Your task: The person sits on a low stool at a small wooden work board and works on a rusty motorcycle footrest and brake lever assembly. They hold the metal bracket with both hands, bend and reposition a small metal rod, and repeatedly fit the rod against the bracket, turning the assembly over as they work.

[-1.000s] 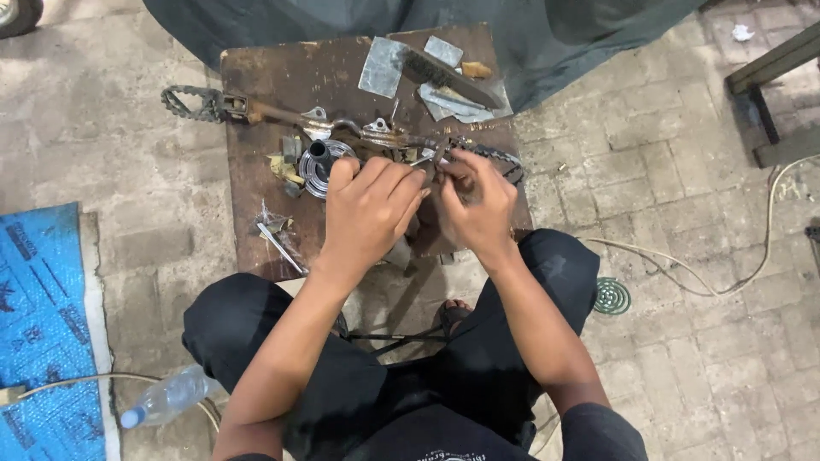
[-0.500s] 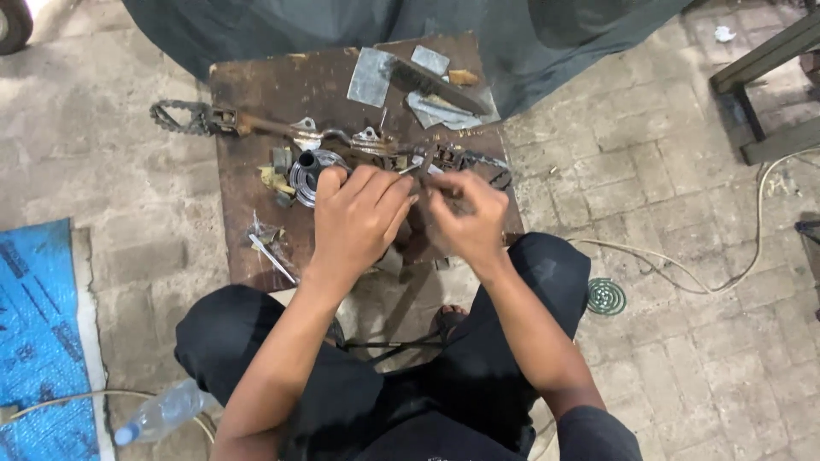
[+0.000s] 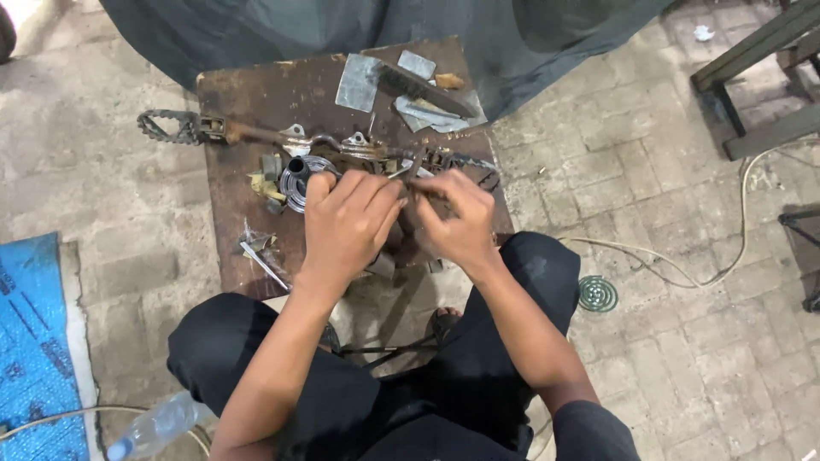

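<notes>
On rusty board [image 3: 248,111] | both hands [image 3: 401,218] pinch small metal part [image 3: 416,175] | beside coiled spring [image 3: 297,181]

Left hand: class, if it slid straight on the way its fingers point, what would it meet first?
The left hand points up and right, so it would probably first meet the small metal part gripped between both hands, then the right hand. Depth is uncertain.

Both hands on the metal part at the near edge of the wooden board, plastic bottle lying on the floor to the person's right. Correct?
Not quite. The head view shows the plastic bottle on the floor to the person's left, beside the blue mat, not to the right. The rest holds: the left hand and right hand meet on the metal part over the wooden board.
</notes>
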